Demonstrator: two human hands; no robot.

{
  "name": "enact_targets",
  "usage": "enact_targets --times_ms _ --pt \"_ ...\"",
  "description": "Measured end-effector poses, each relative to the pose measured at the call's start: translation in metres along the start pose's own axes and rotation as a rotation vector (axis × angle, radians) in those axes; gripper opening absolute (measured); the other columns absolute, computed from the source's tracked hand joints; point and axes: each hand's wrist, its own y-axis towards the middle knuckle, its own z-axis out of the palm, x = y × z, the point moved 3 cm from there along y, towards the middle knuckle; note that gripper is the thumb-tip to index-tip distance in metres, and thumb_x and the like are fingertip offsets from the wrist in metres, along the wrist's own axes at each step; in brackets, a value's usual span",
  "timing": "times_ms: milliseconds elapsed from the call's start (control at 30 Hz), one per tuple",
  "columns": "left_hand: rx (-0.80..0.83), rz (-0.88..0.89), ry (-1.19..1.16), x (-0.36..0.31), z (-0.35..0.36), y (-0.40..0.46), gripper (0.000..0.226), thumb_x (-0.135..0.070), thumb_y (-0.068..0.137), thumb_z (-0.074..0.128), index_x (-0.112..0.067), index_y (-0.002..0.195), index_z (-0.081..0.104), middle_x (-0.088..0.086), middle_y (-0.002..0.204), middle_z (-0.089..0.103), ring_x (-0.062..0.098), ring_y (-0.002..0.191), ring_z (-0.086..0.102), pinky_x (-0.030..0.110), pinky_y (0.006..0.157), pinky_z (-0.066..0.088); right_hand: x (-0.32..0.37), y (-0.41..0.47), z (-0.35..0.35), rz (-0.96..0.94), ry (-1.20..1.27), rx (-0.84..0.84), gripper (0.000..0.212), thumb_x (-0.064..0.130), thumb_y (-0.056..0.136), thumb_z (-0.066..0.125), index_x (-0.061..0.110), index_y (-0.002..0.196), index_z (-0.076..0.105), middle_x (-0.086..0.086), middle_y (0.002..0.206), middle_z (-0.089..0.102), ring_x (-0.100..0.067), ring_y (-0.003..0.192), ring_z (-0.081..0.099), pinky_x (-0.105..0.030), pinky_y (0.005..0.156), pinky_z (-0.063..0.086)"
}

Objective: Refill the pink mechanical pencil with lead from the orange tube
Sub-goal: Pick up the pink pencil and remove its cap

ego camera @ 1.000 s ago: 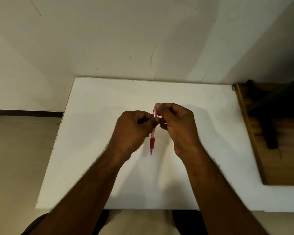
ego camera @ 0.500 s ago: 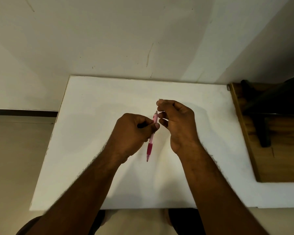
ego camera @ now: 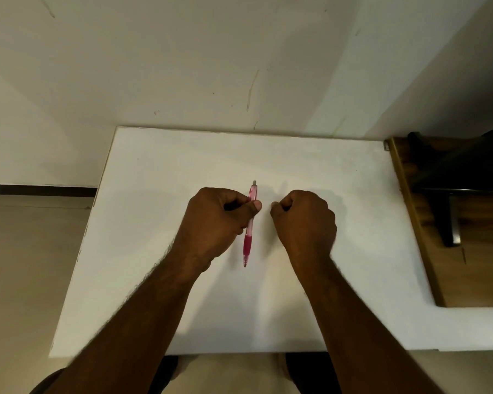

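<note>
My left hand (ego camera: 214, 220) grips the pink mechanical pencil (ego camera: 247, 243) around its upper barrel. The pencil stands nearly upright over the white table (ego camera: 143, 251), tip down and pale grey top end up. A short gap to the right, my right hand (ego camera: 305, 220) is curled into a fist, clear of the pencil. Its fingers hide whatever may lie inside. No orange tube is in view.
A wooden surface (ego camera: 478, 268) adjoins the table's right edge, with a black metal stand (ego camera: 450, 223) on it. A white wall runs behind the table. Bare floor lies to the left, and my knees show below the near edge.
My right hand has left the pencil's top end, moved right and closed into a fist. My left hand has kept the pencil and lowered it slightly.
</note>
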Motion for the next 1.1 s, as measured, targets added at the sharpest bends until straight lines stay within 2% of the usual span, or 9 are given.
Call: enact_targets --times_ms 267,367,467,533,633,767,933,1000,1100 --pt "0.009 0.005 0.016 0.001 0.004 0.000 0.020 -0.037 0.085 0.075 -0.021 0.073 0.078 0.000 0.065 0.074 0.013 0.057 0.069 0.018 0.060 0.055 0.000 0.002 -0.006 -0.040 0.023 -0.004 0.026 0.048 0.092 0.064 0.023 0.097 0.072 0.004 0.094 0.072 -0.017 0.084 0.068 -0.025 0.069 0.044" --pt "0.005 0.017 0.043 0.002 0.002 0.000 0.021 -0.039 0.086 0.075 -0.023 0.073 0.078 -0.001 0.065 0.074 0.014 0.059 0.070 0.022 0.063 0.057 0.009 0.004 -0.017 -0.108 0.318 -0.062 0.020 0.045 0.092 0.067 0.026 0.087 0.072 0.013 0.084 0.071 -0.007 0.078 0.066 -0.023 0.071 0.045" --pt "0.009 0.020 0.030 0.002 0.000 0.001 0.019 -0.038 0.086 0.075 -0.022 0.075 0.079 -0.001 0.065 0.075 0.013 0.058 0.070 0.018 0.060 0.054 0.020 0.004 -0.017 -0.085 0.666 0.098 0.021 0.043 0.091 0.069 0.026 0.080 0.075 0.016 0.076 0.072 -0.005 0.077 0.067 -0.026 0.077 0.054" --pt "0.011 0.023 0.035 0.003 0.000 0.001 0.019 -0.037 0.086 0.075 -0.021 0.076 0.079 -0.001 0.065 0.074 0.010 0.055 0.068 0.013 0.057 0.050 0.023 0.002 -0.014 -0.076 0.732 0.167 0.021 0.039 0.091 0.070 0.023 0.081 0.078 0.011 0.076 0.075 -0.009 0.079 0.070 -0.033 0.082 0.058" --pt "0.012 0.026 0.061 0.003 0.001 0.001 0.021 -0.038 0.086 0.075 -0.019 0.077 0.079 -0.001 0.063 0.073 0.007 0.054 0.065 0.015 0.058 0.049 0.024 0.002 -0.013 -0.096 0.757 0.160 0.017 0.031 0.092 0.070 0.018 0.086 0.079 0.008 0.083 0.078 -0.009 0.084 0.072 -0.032 0.086 0.059" --pt "0.019 0.028 0.080 0.004 0.003 0.003 0.021 -0.039 0.086 0.075 -0.022 0.075 0.078 -0.002 0.061 0.073 0.008 0.055 0.067 0.007 0.053 0.046 0.024 0.004 -0.013 -0.138 0.746 0.147 0.016 0.027 0.094 0.069 0.015 0.088 0.078 0.007 0.084 0.077 -0.008 0.082 0.071 -0.026 0.081 0.057" --pt "0.020 0.030 0.065 0.004 0.003 0.003 0.020 -0.039 0.086 0.074 -0.024 0.073 0.077 -0.005 0.063 0.073 0.007 0.055 0.068 0.006 0.053 0.046 0.027 0.003 -0.013 -0.183 0.716 0.096 0.019 0.025 0.097 0.065 0.011 0.089 0.074 0.005 0.082 0.074 -0.006 0.076 0.067 -0.014 0.071 0.051" --pt "0.030 0.032 0.085 0.004 0.003 0.002 0.020 -0.039 0.085 0.075 -0.027 0.070 0.076 -0.007 0.062 0.073 0.007 0.056 0.069 0.008 0.054 0.048 0.026 0.003 -0.013 -0.162 0.754 0.052 0.020 0.026 0.097 0.065 0.011 0.087 0.072 0.006 0.076 0.070 -0.004 0.068 0.063 -0.017 0.068 0.052" --pt "0.046 0.024 0.117 0.005 0.003 0.001 0.022 -0.040 0.084 0.076 -0.024 0.069 0.076 -0.004 0.062 0.073 0.011 0.057 0.070 0.021 0.062 0.055 0.016 0.010 -0.017 -0.090 0.740 -0.058 0.024 0.031 0.096 0.066 0.014 0.080 0.070 0.008 0.067 0.066 -0.004 0.061 0.059 -0.025 0.067 0.053"
